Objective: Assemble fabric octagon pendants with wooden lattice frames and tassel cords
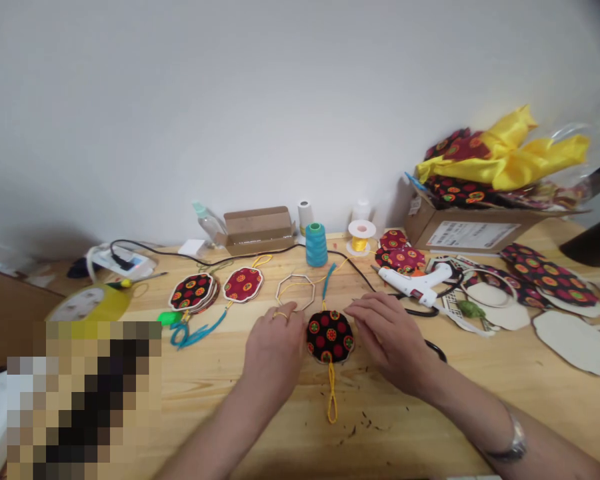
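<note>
The black floral pendant [331, 335] lies on the worktop [395, 443] in front of the teal thread cone [316, 245], probably light, stiff-rimmed and soft-faced, so best pinched by its edges. The left hand [276, 341] and right hand [393, 343] flank it, fingers half-curled; whether they grip, I cannot tell. Left of the cone sit one red pendant [243, 285] and one uncountable pendant stack [194, 292]; right, one glue gun [418, 283].

On the wooden table [205, 383], a black patterned ornament [331, 335] lies between my left hand [276, 343] and right hand [393, 340]; a teal thread cone [317, 246] stands beyond them.
</note>
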Action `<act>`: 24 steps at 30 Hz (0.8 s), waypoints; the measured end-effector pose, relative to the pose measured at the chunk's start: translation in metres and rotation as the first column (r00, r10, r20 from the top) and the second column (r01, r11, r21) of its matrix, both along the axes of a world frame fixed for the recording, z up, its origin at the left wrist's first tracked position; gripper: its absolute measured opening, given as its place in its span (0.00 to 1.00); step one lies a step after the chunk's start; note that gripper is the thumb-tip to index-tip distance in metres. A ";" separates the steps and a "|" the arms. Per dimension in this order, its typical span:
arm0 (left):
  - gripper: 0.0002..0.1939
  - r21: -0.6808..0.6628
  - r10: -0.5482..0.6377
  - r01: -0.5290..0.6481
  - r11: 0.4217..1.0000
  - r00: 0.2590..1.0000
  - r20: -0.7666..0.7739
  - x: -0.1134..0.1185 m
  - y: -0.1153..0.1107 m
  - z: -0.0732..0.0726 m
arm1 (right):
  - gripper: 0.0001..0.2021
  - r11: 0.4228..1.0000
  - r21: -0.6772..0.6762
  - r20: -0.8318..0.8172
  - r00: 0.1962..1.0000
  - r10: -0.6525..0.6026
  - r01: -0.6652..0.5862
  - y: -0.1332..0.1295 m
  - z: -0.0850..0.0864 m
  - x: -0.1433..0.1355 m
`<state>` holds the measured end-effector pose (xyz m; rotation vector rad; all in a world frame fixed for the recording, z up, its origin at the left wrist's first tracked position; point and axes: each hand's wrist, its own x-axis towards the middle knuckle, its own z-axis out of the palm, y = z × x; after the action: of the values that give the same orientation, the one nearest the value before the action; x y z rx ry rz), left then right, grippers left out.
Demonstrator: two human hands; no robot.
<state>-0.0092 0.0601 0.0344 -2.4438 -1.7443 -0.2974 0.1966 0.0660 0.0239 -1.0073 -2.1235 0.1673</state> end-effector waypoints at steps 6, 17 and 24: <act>0.13 -0.152 -0.059 0.023 0.988 0.969 -0.238 -0.004 0.022 0.020 | 0.11 1.000 -0.007 0.035 0.999 0.015 -0.014 0.001 0.000 0.000; 0.12 -0.228 -0.070 0.040 0.973 0.989 -0.128 -0.021 0.038 0.022 | 0.10 0.999 0.053 -0.011 1.000 0.007 -0.006 0.004 0.000 -0.002; 0.12 -0.338 0.060 -0.003 0.941 0.986 0.157 -0.051 0.044 0.056 | 0.11 0.999 0.019 0.006 0.999 0.040 -0.040 0.005 -0.003 -0.002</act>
<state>-0.0598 0.1042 0.0907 -2.6866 -2.0531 -0.2184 0.1946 0.0706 0.0206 -0.9557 -2.1469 0.1634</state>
